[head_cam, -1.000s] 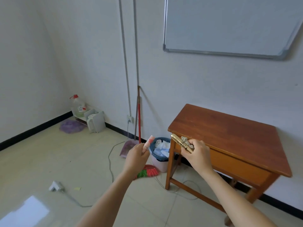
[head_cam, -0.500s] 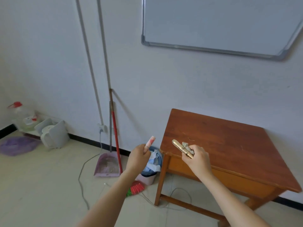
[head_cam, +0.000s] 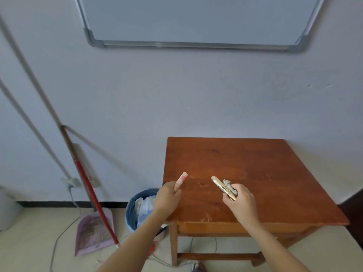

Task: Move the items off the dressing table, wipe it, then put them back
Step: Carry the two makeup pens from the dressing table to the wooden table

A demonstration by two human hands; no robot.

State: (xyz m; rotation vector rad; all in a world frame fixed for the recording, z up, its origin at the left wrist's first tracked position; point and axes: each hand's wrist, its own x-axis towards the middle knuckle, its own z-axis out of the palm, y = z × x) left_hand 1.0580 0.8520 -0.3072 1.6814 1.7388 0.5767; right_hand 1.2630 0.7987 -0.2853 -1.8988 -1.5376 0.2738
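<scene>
The brown wooden dressing table (head_cam: 255, 163) stands against the white wall, its top bare. My left hand (head_cam: 168, 196) grips a small pink tube (head_cam: 182, 178) over the table's front left corner. Over the front middle of the top, my right hand (head_cam: 240, 200) holds a gold tube (head_cam: 223, 187) together with a crumpled grey cloth (head_cam: 228, 184). Both tubes point up and away from me.
A blue waste bin (head_cam: 132, 211) with white paper stands on the floor left of the table. A red-handled broom (head_cam: 88, 185) and a pink dustpan (head_cam: 94, 234) lean at the wall. Cables (head_cam: 64, 230) run over the floor. A whiteboard (head_cam: 196, 20) hangs above.
The view has swung right and closer, so the table now lies straight ahead. Both hands have moved from the table's left edge to over its front part, still holding the same items.
</scene>
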